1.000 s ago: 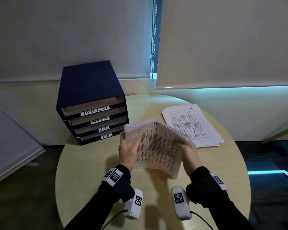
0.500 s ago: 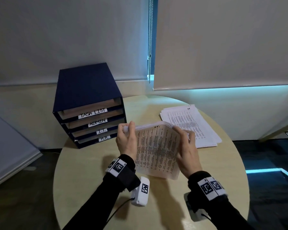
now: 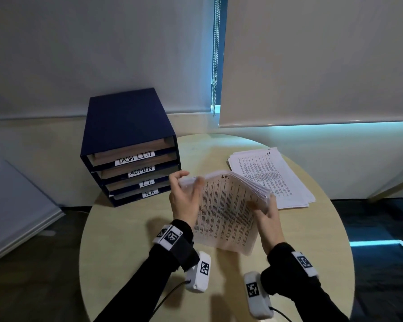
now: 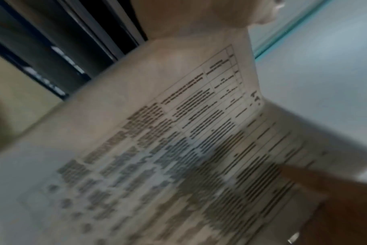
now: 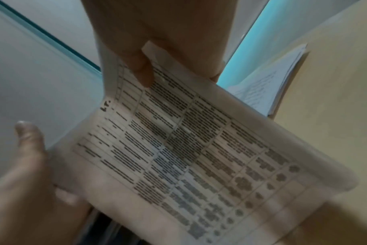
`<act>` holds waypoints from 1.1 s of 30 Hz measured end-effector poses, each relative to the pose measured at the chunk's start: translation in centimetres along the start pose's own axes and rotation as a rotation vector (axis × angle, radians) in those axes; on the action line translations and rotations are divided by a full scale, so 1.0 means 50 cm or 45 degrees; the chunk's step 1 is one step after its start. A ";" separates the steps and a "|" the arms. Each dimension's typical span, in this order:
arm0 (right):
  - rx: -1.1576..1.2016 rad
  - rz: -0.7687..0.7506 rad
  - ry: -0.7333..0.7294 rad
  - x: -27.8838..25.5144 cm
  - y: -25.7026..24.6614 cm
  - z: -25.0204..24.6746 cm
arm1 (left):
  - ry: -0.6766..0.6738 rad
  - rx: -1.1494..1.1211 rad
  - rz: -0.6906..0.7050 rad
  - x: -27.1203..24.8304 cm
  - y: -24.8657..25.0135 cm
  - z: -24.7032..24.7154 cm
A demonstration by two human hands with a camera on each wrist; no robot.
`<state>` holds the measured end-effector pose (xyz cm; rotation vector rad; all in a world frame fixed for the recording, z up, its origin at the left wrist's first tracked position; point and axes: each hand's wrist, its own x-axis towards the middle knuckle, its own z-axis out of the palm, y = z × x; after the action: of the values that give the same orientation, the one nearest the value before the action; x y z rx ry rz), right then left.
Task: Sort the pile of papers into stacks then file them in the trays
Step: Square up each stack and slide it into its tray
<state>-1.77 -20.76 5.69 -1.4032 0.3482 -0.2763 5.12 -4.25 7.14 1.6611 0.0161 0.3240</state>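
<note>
Between our two hands, above the round worktop [image 3: 130, 240], we hold a thick bundle of printed papers [image 3: 226, 210], its top page marked "I.T." by hand. Our left hand [image 3: 184, 198] grasps the bundle's far left corner, fingers curled over the top edge. Our right hand [image 3: 266, 217] grasps the right edge, thumb on the printed face, fingers behind. The bundle bows over at the top and its lower end hangs toward us.

Just beyond our left hand stands a dark blue tray unit [image 3: 126, 126] with four trays stacked one above another, labelled from top to bottom "TASK LIST", "ADMIN", "I.T." and "H.R.". We see brown tray floors in the upper ones; whether papers lie inside any tray, we cannot tell.

Beyond our right hand, a second stack of printed papers [image 3: 277, 173] lies flat on the worktop, slightly fanned, apart from the held bundle.
</note>
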 end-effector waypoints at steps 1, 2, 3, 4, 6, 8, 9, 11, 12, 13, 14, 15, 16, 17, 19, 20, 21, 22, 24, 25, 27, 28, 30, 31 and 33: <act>0.038 0.006 0.048 0.004 0.001 0.001 | -0.073 0.063 0.017 -0.008 -0.016 -0.006; 0.073 0.012 0.109 0.008 0.002 0.001 | -0.134 0.106 0.014 -0.015 -0.023 -0.012; 0.114 0.015 0.150 0.013 0.005 0.000 | -0.179 0.139 -0.009 -0.021 -0.040 -0.016; 0.133 0.024 0.177 0.018 0.011 -0.001 | -0.200 0.176 -0.063 -0.028 -0.053 -0.020; 0.101 0.047 0.169 0.020 0.027 -0.002 | -0.198 0.227 -0.231 -0.038 -0.090 -0.026; 0.012 0.097 0.140 0.019 0.060 -0.005 | -0.259 0.238 -0.482 -0.045 -0.132 -0.031; -0.042 0.134 0.135 0.017 0.081 -0.006 | -0.306 0.278 -0.592 -0.050 -0.145 -0.034; -0.190 0.216 0.130 0.013 0.131 -0.008 | -0.373 0.333 -0.715 -0.061 -0.157 -0.037; -0.279 0.235 0.135 0.012 0.152 -0.008 | -0.387 0.343 -0.719 -0.066 -0.158 -0.037; -0.363 0.237 0.146 0.014 0.173 -0.009 | -0.398 0.374 -0.714 -0.070 -0.161 -0.037; -0.441 0.243 0.163 0.016 0.185 -0.009 | -0.405 0.417 -0.686 -0.073 -0.165 -0.037; -0.498 0.244 0.178 0.020 0.195 -0.009 | -0.421 0.466 -0.679 -0.076 -0.170 -0.039; -0.548 0.255 0.182 0.028 0.209 -0.009 | -0.435 0.510 -0.675 -0.080 -0.174 -0.044; -0.574 0.285 0.170 0.034 0.216 -0.007 | -0.438 0.564 -0.688 -0.087 -0.180 -0.052; -0.573 0.393 0.081 0.042 0.220 0.004 | -0.455 0.651 -0.709 -0.103 -0.196 -0.083; -0.555 0.451 0.028 0.043 0.216 0.015 | -0.459 0.688 -0.705 -0.111 -0.204 -0.104; -0.526 0.510 -0.032 0.042 0.212 0.029 | -0.448 0.733 -0.693 -0.118 -0.214 -0.129; -0.465 0.576 -0.096 0.038 0.203 0.048 | -0.419 0.767 -0.685 -0.124 -0.228 -0.155; -0.330 0.682 -0.229 0.033 0.188 0.090 | -0.306 0.767 -0.712 -0.127 -0.247 -0.203; -0.285 0.708 -0.292 0.037 0.186 0.115 | -0.238 0.763 -0.728 -0.126 -0.255 -0.225; -0.272 0.707 -0.370 0.055 0.192 0.166 | -0.108 0.765 -0.741 -0.121 -0.260 -0.259; -0.321 0.677 -0.405 0.067 0.198 0.190 | -0.059 0.763 -0.739 -0.116 -0.261 -0.270; -0.431 0.628 -0.475 0.085 0.205 0.235 | 0.021 0.712 -0.744 -0.103 -0.262 -0.287; -0.481 0.609 -0.489 0.096 0.208 0.252 | 0.060 0.685 -0.746 -0.096 -0.265 -0.292; -0.573 0.597 -0.483 0.116 0.212 0.274 | 0.103 0.630 -0.760 -0.085 -0.274 -0.301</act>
<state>8.81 -9.00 -3.45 -1.7224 0.4269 0.4755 0.20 11.17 -5.91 2.0319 0.6871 -0.0807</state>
